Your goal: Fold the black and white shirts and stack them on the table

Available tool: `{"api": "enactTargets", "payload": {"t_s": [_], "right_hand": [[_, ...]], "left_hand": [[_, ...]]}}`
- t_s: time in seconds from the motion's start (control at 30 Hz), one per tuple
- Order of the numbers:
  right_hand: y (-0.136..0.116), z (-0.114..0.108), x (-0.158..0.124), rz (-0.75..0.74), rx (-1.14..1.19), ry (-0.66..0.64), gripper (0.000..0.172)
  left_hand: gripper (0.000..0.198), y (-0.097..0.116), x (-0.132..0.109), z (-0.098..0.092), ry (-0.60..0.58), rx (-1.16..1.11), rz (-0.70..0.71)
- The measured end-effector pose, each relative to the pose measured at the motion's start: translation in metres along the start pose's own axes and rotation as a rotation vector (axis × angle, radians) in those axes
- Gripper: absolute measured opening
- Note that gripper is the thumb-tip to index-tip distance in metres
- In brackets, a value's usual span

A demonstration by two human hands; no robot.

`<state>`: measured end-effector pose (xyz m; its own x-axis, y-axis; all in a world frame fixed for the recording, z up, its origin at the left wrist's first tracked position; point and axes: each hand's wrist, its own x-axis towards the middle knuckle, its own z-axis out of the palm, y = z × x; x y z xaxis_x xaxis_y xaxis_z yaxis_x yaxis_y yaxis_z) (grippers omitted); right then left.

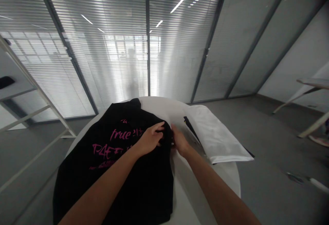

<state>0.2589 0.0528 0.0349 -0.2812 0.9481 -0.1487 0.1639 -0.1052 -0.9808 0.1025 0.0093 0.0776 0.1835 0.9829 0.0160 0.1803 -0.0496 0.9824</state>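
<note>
A black shirt [144, 190] with pink lettering lies spread over the left part of a round white table [185, 187], its lower end reaching the near side. My left hand [151, 137] rests on the shirt near its right edge, its fingers bent over the cloth. Facing it from the right, my right hand [179, 141] has its fingers around the same edge. The fingertips of my right hand are partly hidden behind the fabric. Both hands hold the shirt close together, a small gap between them.
A folded white cloth or bag [218, 135] with dark pieces beneath it lies on the table's right side, overhanging the edge. Glass partitions with blinds [174, 63] stand behind. A white metal frame [48, 103] is at left, another table [315, 82] at far right.
</note>
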Motion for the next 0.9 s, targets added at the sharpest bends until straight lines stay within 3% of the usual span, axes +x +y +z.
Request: {"api": "enactTargets", "payload": {"t_s": [0.1, 0.17, 0.23, 0.3, 0.37, 0.53, 0.67, 0.77, 0.9], "right_hand": [[-0.004, 0.005, -0.012, 0.224, 0.032, -0.28, 0.058], [-0.006, 0.008, -0.018, 0.192, -0.031, -0.41, 0.046], [-0.006, 0.01, -0.02, 0.137, -0.036, -0.377, 0.037], [-0.007, 0.01, -0.017, 0.112, 0.025, -0.246, 0.025], [-0.008, 0.008, -0.014, 0.101, 0.128, -0.106, 0.018], [-0.013, -0.001, -0.007, 0.013, 0.246, 0.053, 0.021], [-0.016, -0.011, -0.001, -0.134, -0.118, 0.289, 0.027], [-0.018, -0.021, 0.0, -0.18, -0.396, 0.452, 0.033], [-0.024, -0.03, -0.006, -0.131, -0.661, 0.511, 0.042]], "left_hand": [[0.037, -0.009, -0.026, -0.017, 0.151, 0.691, 0.004], [0.038, -0.012, -0.049, -0.024, 0.25, 1.044, -0.181], [0.047, -0.013, -0.074, -0.025, 0.127, 1.192, -0.297], [0.046, -0.014, -0.094, -0.021, -0.038, 1.163, -0.286], [0.04, -0.015, -0.104, -0.014, -0.103, 1.113, -0.23], [0.028, -0.015, -0.095, 0.008, -0.233, 1.125, -0.079], [0.026, -0.007, -0.08, 0.027, -0.394, 1.051, 0.048], [0.024, -0.002, -0.071, 0.042, -0.421, 0.95, 0.079], [0.022, -0.002, -0.063, 0.052, -0.493, 0.864, 0.068]]}}
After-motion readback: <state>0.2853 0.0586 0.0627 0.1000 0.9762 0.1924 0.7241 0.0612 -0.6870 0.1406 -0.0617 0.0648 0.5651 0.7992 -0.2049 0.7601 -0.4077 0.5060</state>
